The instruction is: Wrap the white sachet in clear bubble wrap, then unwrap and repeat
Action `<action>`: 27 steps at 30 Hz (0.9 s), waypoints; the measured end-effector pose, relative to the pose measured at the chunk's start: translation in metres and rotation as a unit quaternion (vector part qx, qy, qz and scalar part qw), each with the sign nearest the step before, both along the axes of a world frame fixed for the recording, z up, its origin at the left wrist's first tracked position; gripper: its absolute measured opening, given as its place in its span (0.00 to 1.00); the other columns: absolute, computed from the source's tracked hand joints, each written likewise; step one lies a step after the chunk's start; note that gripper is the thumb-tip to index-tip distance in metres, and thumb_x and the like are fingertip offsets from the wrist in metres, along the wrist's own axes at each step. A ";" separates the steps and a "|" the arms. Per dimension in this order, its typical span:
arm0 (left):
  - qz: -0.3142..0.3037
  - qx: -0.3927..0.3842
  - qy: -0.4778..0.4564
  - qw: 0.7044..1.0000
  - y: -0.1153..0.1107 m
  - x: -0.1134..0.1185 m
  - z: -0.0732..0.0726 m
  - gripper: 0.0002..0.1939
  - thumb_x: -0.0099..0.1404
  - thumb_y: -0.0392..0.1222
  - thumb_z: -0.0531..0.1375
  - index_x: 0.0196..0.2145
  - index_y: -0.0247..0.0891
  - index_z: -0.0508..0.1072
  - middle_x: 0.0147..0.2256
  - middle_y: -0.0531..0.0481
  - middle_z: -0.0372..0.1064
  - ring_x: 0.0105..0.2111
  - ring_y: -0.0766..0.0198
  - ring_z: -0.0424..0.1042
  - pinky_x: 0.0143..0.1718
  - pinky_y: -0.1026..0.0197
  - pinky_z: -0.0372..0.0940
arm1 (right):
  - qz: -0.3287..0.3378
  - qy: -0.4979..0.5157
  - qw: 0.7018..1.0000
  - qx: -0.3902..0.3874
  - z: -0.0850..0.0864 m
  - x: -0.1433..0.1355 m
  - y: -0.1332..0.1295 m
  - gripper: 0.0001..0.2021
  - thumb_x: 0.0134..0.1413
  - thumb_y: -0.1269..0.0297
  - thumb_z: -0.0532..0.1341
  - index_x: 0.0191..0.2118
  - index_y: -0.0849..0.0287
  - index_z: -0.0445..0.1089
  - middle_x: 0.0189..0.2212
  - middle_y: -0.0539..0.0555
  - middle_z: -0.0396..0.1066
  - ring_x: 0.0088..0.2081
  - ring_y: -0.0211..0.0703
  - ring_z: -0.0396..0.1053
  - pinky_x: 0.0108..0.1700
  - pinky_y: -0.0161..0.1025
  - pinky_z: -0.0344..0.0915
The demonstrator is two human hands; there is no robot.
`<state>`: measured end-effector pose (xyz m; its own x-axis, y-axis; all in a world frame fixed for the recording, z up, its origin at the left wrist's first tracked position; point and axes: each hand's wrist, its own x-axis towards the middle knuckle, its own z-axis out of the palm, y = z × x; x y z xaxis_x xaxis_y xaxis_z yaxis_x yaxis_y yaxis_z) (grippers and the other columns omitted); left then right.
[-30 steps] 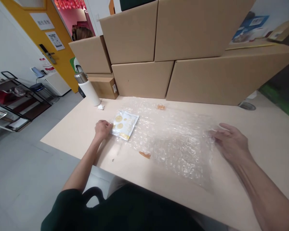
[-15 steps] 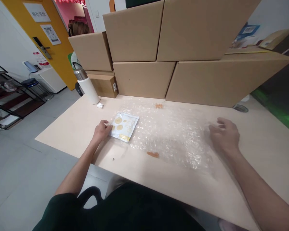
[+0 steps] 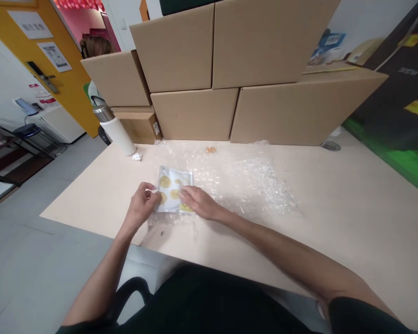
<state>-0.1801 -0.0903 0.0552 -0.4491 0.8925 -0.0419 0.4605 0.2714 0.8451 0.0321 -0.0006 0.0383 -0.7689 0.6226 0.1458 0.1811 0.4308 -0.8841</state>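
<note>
A flat white packet printed with yellow circles lies on the left end of a clear bubble wrap sheet. At its left edge my left hand is closed, thumb and forefinger pinched on the edge; whether some wrap is in the pinch too, I cannot tell. My right hand rests across the lower right part of the packet, fingers stretched out and slightly smeared by motion. It covers some of the packet's print. The sheet spreads out rightward, crinkled, beyond my right forearm.
Large cardboard boxes are stacked along the back of the table. A white bottle with a steel top stands at the back left, a crumpled white scrap beside it. A round grommet sits at the back right.
My right hand has moved left from the far right side of the bubble wrap onto the packet. The packet has turned slightly, and the wrap's right end has shifted. My left hand stays at the packet's left edge.
</note>
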 end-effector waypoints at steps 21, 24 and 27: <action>-0.346 0.042 0.280 0.894 0.054 0.135 -0.014 0.22 0.72 0.55 0.50 0.50 0.42 0.76 0.43 0.42 0.64 0.46 0.49 0.64 0.50 0.43 0.62 | -0.204 -0.023 0.972 0.115 -0.016 0.103 0.023 0.14 0.64 0.57 0.50 0.42 0.58 0.70 0.42 0.60 0.72 0.42 0.48 0.68 0.49 0.47 0.64; -0.197 0.070 0.229 0.951 0.053 0.116 -0.018 0.26 0.66 0.57 0.58 0.56 0.39 0.72 0.53 0.37 0.61 0.55 0.41 0.60 0.55 0.36 0.57 | -0.156 -0.078 0.975 0.139 -0.019 0.088 0.019 0.19 0.69 0.53 0.44 0.32 0.56 0.64 0.30 0.54 0.67 0.36 0.45 0.65 0.49 0.47 0.62; -0.082 0.032 0.002 0.996 0.050 0.095 -0.020 0.38 0.60 0.60 0.63 0.62 0.38 0.63 0.52 0.37 0.61 0.54 0.44 0.65 0.54 0.42 0.61 | -0.170 -0.079 0.975 0.116 -0.014 0.084 0.017 0.21 0.69 0.50 0.43 0.28 0.55 0.58 0.26 0.50 0.62 0.32 0.43 0.62 0.46 0.46 0.60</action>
